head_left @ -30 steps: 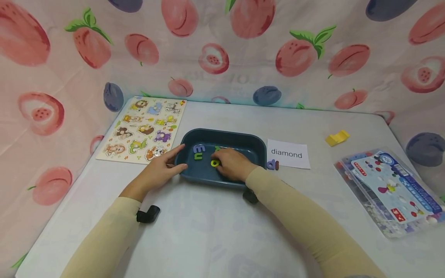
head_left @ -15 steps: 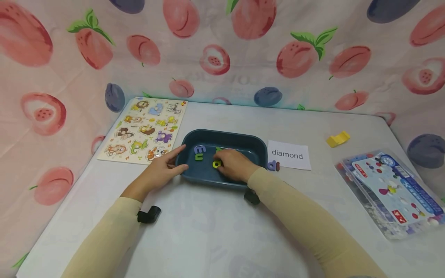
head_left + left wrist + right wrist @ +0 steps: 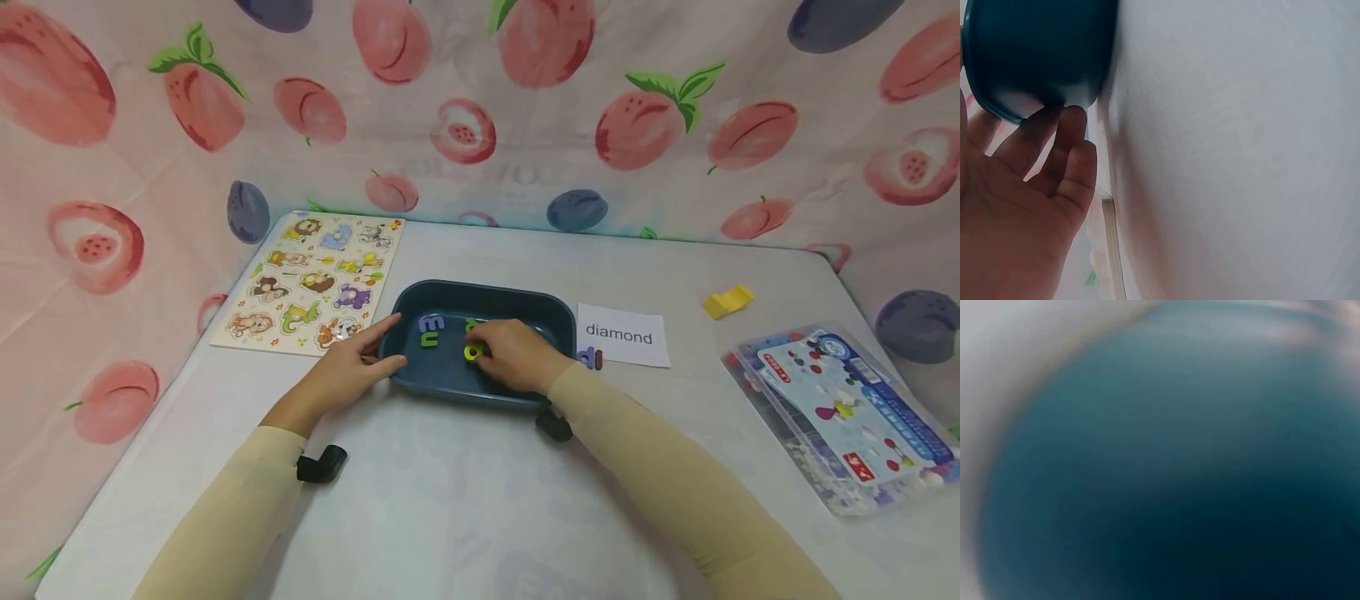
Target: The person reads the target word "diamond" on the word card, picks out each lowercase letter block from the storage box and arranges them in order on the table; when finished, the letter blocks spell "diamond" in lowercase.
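Note:
A dark blue tray [image 3: 408, 367] stands mid-table. At its left end my left hand [image 3: 333, 375] holds it, thumb on the near rim and fingers against the outer wall; the left wrist view shows these fingers [image 3: 1072, 125] bent at the tray's end. Inside the tray my right hand [image 3: 517, 357] pinches a yellow letter o [image 3: 472, 353]. Close behind its fingertips lies a green letter [image 3: 471, 322], partly hidden. Toward the left of the tray lie a purple letter m [image 3: 431, 322] and a green letter u [image 3: 428, 339]. The right wrist view is blurred tray surface.
Right of the tray lies a card reading "diamond" [image 3: 621, 335]. A purple letter [image 3: 585, 358] and a brown-red bar-shaped letter [image 3: 598, 359] are at its lower left. An animal puzzle board [image 3: 311, 283], a yellow block [image 3: 728, 302] and a clear plastic case [image 3: 840, 417] are farther out.
My right hand has shifted slightly to the right within the tray, and the yellow letter o has moved with its fingertips. My left hand has stayed at the tray's left end.

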Demonstrator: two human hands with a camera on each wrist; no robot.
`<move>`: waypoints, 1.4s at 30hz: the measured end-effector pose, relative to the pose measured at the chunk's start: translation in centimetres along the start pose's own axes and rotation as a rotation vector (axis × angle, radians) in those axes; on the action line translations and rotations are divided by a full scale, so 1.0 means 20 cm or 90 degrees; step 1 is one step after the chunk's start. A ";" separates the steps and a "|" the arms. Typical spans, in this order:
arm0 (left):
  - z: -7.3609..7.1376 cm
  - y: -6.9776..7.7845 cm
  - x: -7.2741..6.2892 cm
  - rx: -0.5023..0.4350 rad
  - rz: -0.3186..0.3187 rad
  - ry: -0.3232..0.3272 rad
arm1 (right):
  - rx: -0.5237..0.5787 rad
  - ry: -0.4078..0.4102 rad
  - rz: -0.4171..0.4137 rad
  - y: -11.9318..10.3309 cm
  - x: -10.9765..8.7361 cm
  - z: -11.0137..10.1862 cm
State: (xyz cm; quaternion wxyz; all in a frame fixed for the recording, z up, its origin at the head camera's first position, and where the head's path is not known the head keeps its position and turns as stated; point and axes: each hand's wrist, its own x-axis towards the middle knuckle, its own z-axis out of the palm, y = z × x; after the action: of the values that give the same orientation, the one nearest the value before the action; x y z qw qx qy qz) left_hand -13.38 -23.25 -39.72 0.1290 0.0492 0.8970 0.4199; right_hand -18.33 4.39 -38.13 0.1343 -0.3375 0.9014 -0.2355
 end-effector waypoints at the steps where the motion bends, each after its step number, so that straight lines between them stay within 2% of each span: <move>1: 0.00 0.00 0.00 -0.001 0.000 0.000 | -0.001 0.004 -0.003 0.00 -0.01 -0.01; 13: 0.00 -0.01 0.00 -0.005 -0.004 -0.003 | -0.014 0.050 -0.009 0.01 -0.13 -0.11; 23: 0.00 0.00 0.00 -0.010 -0.008 -0.004 | -0.022 0.116 -0.039 0.08 -0.23 -0.22; 30: 0.00 0.00 0.01 -0.017 -0.014 -0.005 | -0.054 0.142 -0.014 0.15 -0.32 -0.31; 37: 0.00 0.00 0.01 -0.012 -0.015 -0.004 | -0.065 0.152 0.069 0.22 -0.41 -0.37; 42: 0.00 0.00 0.01 -0.015 -0.012 -0.005 | -0.063 0.162 0.092 0.29 -0.48 -0.40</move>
State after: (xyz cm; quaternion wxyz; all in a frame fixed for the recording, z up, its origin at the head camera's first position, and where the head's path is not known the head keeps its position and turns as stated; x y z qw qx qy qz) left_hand -13.49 -23.26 -39.83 0.1368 0.0406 0.8920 0.4289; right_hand -17.61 17.28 -33.53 0.0192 -0.2455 0.9435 -0.2216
